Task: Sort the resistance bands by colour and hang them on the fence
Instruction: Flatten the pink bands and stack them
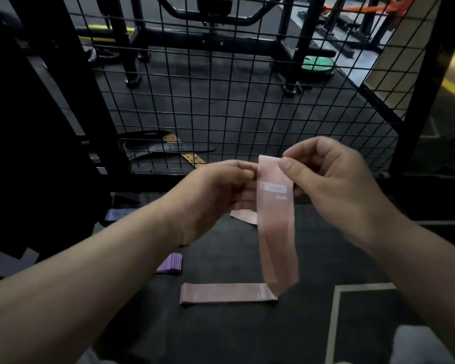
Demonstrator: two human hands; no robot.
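Observation:
A light pink resistance band [276, 227] hangs down in front of me, held at its top end. My right hand [334, 185] pinches its upper right edge between thumb and fingers. My left hand [216, 190] pinches its upper left edge. On the dark floor below lie a dusty pink band [226, 294], a purple band [170, 264], another light pink band [243, 215] partly hidden behind the left hand, and a bluish band [118, 214] at the left. The black wire-mesh fence [221, 106] stands straight ahead with no band on it.
Behind the fence lie perforated weightlifting belts [168, 149], black gym machine frames [216, 38] and a green weight plate [317, 65]. A dark upright block [37, 127] fills the left side. Grey lines [336, 311] mark the floor at the lower right.

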